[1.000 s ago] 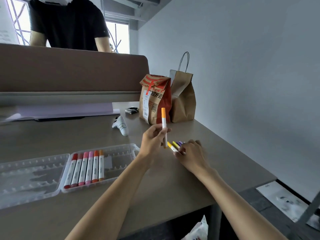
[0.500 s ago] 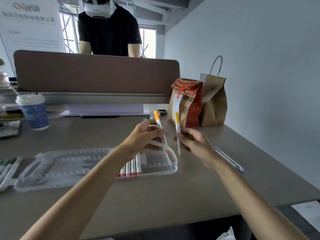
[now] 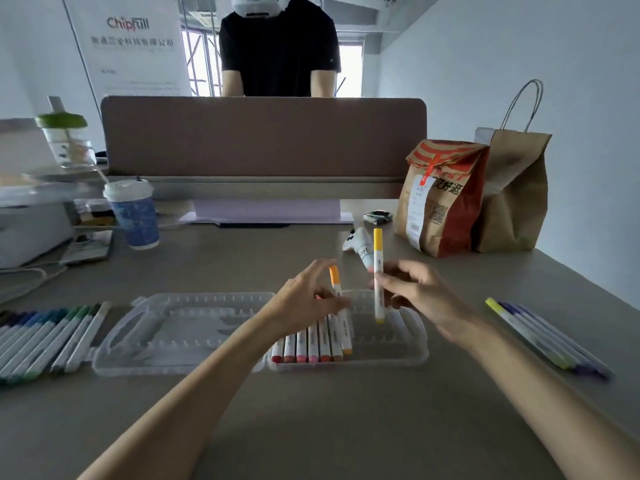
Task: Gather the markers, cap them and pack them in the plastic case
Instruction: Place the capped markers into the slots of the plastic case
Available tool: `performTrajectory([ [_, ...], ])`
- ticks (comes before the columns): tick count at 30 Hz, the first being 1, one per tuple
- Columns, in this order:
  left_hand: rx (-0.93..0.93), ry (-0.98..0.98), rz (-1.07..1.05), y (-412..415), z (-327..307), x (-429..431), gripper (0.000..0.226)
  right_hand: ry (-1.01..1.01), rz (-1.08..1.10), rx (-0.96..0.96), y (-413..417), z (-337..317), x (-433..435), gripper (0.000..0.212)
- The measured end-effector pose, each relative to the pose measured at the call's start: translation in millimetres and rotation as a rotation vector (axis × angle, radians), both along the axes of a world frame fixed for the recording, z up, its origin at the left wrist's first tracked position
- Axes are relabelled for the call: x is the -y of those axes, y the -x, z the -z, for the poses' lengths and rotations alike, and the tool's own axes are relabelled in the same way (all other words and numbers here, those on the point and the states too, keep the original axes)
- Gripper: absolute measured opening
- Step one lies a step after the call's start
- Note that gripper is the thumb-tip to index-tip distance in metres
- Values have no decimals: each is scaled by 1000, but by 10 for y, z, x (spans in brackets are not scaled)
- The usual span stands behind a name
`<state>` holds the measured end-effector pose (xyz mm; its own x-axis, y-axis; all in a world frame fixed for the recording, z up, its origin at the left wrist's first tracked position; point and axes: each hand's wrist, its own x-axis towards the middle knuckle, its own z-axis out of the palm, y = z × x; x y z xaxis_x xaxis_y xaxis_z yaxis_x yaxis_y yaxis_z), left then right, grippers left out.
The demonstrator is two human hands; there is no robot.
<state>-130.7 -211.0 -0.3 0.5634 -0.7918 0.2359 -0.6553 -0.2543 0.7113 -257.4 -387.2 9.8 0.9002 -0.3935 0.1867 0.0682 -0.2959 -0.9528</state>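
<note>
The clear plastic case (image 3: pixel 180 327) lies open and flat at centre frame. Its right half holds a row of red-to-orange markers (image 3: pixel 311 344). An orange marker (image 3: pixel 334 277) slants onto that row's right end, and a yellow marker (image 3: pixel 378 247) stands upright over the same half. Blue-green markers (image 3: pixel 41 341) lie at lower left, purple and lime markers (image 3: pixel 540 336) at right.

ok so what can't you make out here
Head view:
- The left hand is motion-blurred, so whether it grips or only presses the orange marker is unclear.
- It hides the far ends of the packed markers.
- The left edge cuts the blue-green markers; no count.
- Print on the yellow marker in the right hand is too small.
</note>
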Motion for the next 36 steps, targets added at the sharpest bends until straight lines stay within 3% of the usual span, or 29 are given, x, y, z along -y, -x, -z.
performTrajectory([
  [6,223,-120,-94,-39,47,7,74,29,-7,-24,26,26,-27,16],
  [28,365,-336,-39,-12,140,27,54,74,-10,-51,89,41,-182,18],
  [36,387,-325,-38,-5,157,14,48,47,17,-47,52,67,-249,40],
])
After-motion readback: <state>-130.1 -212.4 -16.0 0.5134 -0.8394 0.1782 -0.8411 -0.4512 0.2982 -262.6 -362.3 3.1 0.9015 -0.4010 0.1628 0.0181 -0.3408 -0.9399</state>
